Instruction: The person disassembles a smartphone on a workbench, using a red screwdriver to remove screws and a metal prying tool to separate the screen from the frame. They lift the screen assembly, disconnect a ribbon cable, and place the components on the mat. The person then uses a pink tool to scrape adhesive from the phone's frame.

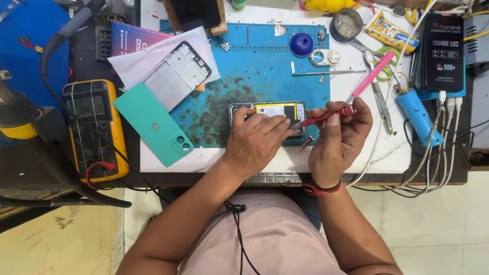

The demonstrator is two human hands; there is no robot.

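Far left, a yellow multimeter [95,130] at the bench edge, red lead coiled on it. Next to it a teal back cover [153,124] lying flat, half on the blue work mat [260,66], just below a bare phone frame [177,75] resting on white paper. At mat centre, near the front edge, an opened phone [268,111] with yellow battery showing. Left hand [254,142] pressed flat on the phone, fingers spread over its lower half, pinning it rather than gripping. Right hand [338,137] curled tight around a red screwdriver [326,116], tip lowered at the phone's right end, probably touching, though fingers hide the contact. Further right, a pink tool [373,75] and tweezers [381,104] on the white tabletop, then a blue handheld tool [415,114] with cable.
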